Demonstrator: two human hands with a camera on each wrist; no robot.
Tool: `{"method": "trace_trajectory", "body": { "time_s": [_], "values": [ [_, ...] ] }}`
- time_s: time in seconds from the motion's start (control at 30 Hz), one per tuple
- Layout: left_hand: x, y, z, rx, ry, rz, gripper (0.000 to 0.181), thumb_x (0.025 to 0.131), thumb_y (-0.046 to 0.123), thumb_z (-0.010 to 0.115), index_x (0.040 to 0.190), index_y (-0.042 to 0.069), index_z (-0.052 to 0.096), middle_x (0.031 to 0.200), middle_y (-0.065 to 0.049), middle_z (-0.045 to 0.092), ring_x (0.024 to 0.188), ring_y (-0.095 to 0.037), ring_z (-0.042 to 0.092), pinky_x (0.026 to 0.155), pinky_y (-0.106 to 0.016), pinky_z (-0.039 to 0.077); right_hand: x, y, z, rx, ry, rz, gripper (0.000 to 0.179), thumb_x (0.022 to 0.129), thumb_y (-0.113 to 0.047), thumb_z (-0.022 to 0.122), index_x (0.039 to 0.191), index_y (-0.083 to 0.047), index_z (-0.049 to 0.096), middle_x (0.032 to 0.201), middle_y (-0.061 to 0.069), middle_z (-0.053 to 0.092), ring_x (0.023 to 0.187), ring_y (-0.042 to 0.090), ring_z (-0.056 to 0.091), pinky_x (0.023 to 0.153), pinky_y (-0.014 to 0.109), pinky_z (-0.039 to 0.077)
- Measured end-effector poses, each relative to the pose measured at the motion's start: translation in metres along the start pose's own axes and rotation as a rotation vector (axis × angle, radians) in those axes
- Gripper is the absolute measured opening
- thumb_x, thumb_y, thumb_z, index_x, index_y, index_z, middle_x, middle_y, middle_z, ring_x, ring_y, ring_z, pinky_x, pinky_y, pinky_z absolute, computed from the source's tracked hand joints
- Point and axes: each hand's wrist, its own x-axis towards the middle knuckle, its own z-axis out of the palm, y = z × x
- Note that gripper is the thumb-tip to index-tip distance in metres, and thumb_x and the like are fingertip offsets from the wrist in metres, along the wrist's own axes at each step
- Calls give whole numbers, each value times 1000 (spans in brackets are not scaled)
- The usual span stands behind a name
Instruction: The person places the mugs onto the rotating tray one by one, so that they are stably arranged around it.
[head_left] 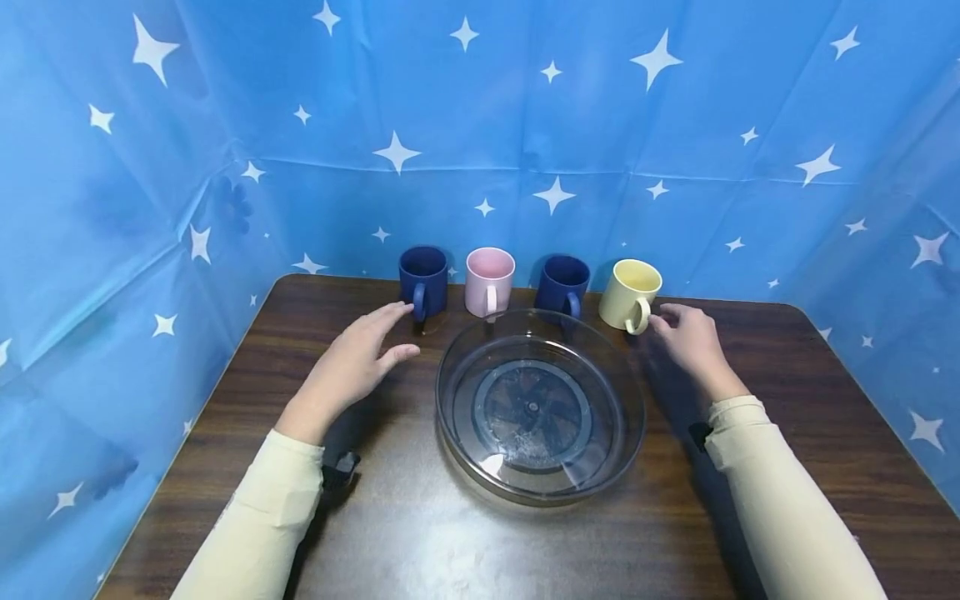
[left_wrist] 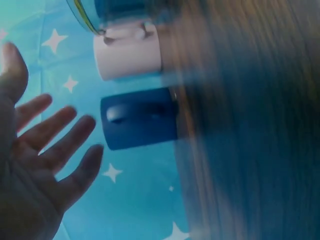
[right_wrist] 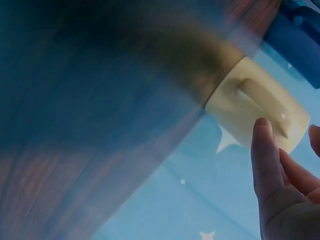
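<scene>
Four-pointed stars pattern the cloth behind a row of mugs on the table. At the row's left end stands a dark blue mug (head_left: 412,283), with my left hand (head_left: 348,367) in front of it, fingers spread and holding nothing. A pink mug (head_left: 478,293) and another dark blue mug (head_left: 553,287) follow. The yellow mug (head_left: 619,305) ends the row on the right. Beside its handle (right_wrist: 265,102) is my right hand (head_left: 693,346), fingers slightly bent, not wrapped around it; whether a fingertip touches cannot be told. All the mugs stand upright, handles toward me.
A large round see-through grey dish (head_left: 611,400) sits mid-table between my arms, its far rim overlapping the mugs' lower parts in the head view. The brown wooden table (head_left: 405,525) ends just behind the mugs, where blue cloth (head_left: 480,108) hangs.
</scene>
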Motion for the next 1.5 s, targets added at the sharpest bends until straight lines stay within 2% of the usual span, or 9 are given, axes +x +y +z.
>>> {"method": "trace_trajectory", "body": {
  "time_s": [0.1, 0.23, 0.5, 0.73, 0.87, 1.0, 1.13, 1.33, 1.5],
  "values": [
    [1, 5, 3, -91, -59, 51, 71, 94, 28, 73, 153, 4, 42, 154, -20, 46, 142, -38, 43, 116, -53, 33, 7, -3, 3, 46, -12, 33, 39, 103, -16, 59, 127, 15, 61, 104, 31, 71, 92, 41, 71, 71, 39, 56],
    [1, 11, 10, -158, -146, 78, 80, 88, 25, 78, 154, 3, 39, 155, -19, 44, 142, -37, 43, 115, -53, 34, 13, -6, 5, 50, -28, 84, 36, 102, -17, 61, 122, 13, 65, 94, 26, 73, 82, 32, 73, 59, 23, 48],
    [1, 25, 22, -170, -210, 125, 87, 85, 25, 80, 155, -2, 36, 158, -23, 37, 147, -37, 34, 119, -52, 29, 17, -6, 9, 74, -21, 146, 32, 102, -20, 62, 108, 10, 71, 80, 20, 73, 64, 14, 65, 55, 22, 43],
    [0, 32, 29, -116, -323, 110, 94, 85, 34, 79, 156, -4, 31, 162, -21, 31, 149, -35, 31, 120, -48, 27, 19, -4, 13, 154, -34, 182, 31, 101, -12, 59, 112, 16, 67, 90, 26, 73, 69, 17, 71, 56, 15, 51],
    [-2, 30, 30, -81, -320, 135, 98, 81, 38, 80, 154, -7, 32, 161, -23, 32, 146, -36, 36, 119, -48, 29, 19, -6, 16, 174, -43, 185, 31, 101, -11, 58, 112, 17, 65, 93, 29, 72, 68, 17, 72, 57, 16, 53],
    [-4, 29, 30, -60, -300, 162, 103, 76, 41, 81, 153, -9, 33, 159, -25, 34, 145, -37, 38, 118, -47, 30, 19, -10, 18, 168, -22, 193, 30, 101, -11, 61, 112, 16, 65, 91, 29, 72, 68, 21, 72, 54, 15, 50],
    [-6, 29, 30, -53, -305, 150, 103, 77, 42, 81, 153, -9, 33, 159, -25, 33, 146, -36, 36, 118, -47, 30, 19, -13, 20, 169, -9, 212, 29, 101, -9, 61, 115, 16, 66, 95, 30, 72, 72, 25, 74, 53, 14, 49],
    [-6, 30, 28, -54, -314, 133, 100, 80, 39, 81, 154, -7, 32, 161, -23, 32, 147, -35, 35, 119, -47, 30, 19, -11, 22, 189, 21, 279, 31, 100, -11, 63, 119, 13, 67, 98, 29, 73, 70, 16, 73, 53, 13, 49],
    [-6, 30, 26, -58, -319, 122, 99, 81, 38, 82, 154, -7, 32, 161, -22, 31, 148, -35, 34, 119, -47, 29, 17, -8, 23, 182, 44, 288, 32, 100, -12, 63, 121, 12, 67, 99, 28, 73, 68, 10, 70, 53, 12, 48]
  ]
}}
